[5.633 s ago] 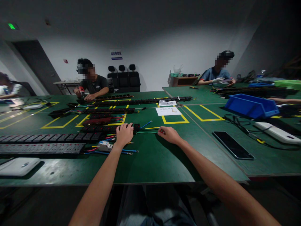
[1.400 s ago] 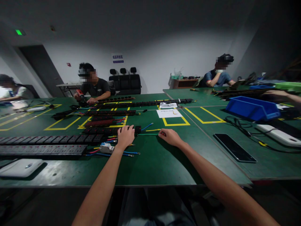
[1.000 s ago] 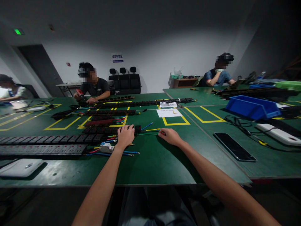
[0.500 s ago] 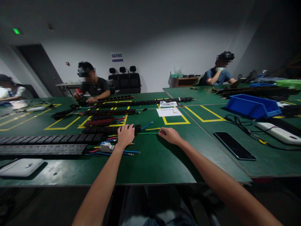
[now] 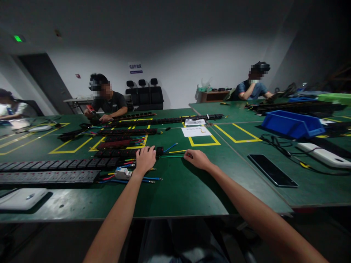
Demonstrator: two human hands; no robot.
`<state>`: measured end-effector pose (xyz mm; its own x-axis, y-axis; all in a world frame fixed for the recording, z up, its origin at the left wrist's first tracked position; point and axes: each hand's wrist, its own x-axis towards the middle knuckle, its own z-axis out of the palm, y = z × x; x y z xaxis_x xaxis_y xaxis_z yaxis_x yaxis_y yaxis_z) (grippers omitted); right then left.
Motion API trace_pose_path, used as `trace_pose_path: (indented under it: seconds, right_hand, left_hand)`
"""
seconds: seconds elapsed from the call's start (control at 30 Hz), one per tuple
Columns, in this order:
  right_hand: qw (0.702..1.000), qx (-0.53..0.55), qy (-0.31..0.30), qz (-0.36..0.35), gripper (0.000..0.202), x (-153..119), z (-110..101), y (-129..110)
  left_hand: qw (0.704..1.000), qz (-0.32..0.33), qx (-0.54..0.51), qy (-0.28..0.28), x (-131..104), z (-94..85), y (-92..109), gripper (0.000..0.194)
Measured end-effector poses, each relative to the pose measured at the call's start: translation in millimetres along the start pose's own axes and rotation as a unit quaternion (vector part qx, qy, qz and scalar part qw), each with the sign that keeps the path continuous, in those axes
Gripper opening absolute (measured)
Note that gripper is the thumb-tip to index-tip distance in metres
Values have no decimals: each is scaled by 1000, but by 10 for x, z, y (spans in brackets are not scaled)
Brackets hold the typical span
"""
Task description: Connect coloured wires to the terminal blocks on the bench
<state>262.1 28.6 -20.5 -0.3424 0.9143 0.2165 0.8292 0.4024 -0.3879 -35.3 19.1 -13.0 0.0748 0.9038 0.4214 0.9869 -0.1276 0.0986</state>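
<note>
My left hand (image 5: pixel 146 160) lies over the right part of a black socket strip (image 5: pixel 109 152), its fingers wrapped over the strip. From that strip's end run a blue wire (image 5: pixel 170 147), a yellow wire (image 5: pixel 178 151) and a green wire (image 5: pixel 172 157). The fingers of my right hand (image 5: pixel 196 158) are pinched together at the tips of the yellow and green wires. Nearer me, a grey socket strip (image 5: pixel 55 176) has a small white breaker (image 5: pixel 123 173) among its coloured wires, close to my left wrist.
A phone (image 5: pixel 271 170), a white power bank (image 5: pixel 323 154) with black cables and a blue bin (image 5: pixel 292 124) are on the right. A white device (image 5: pixel 23 199) lies front left. Paper sheets (image 5: pixel 196 131) lie beyond my hands. Three people sit across the tables, one holding a red tool (image 5: pixel 90 109).
The view has shifted slightly. Both hands keep nearly the same places on the strip and at the wires. Nothing else has visibly moved.
</note>
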Motion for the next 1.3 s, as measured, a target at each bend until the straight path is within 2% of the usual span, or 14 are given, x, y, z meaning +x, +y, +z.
trace_pose_path:
  seconds: [0.43,0.67,0.8,0.87,0.97,1.13,1.3]
  right_hand:
    - [1000,1,7,-1,22,28,43,40]
    - [997,-38,2,69,37,46,-12,-67]
    - [987,-100,-21,121,61,70,-70,-136]
    - [984,-107,-44,136,66,83,-88,-147]
    - [987,-77,-53,132,57,99,-89,-134]
    - [989,-44,-21,139,43,100,-24,-122]
    - [989,-75,-23,126,51,98,-62,-83]
  left_hand:
    - [1000,-6,1,-1,-8,-20,26,43]
    - [1000,-5,-1,-7,-10,-21,21,45]
    - [1000,-4,2,-8,2,-7,20,45]
    - [1000,-5,3,-9,10,-4,21,45]
    - [1000,-8,1,-8,17,-8,25,45]
    - [1000,-9,-5,-13,9,-32,48,46]
    - [1000,-14,-5,-11,3,-43,63,45]
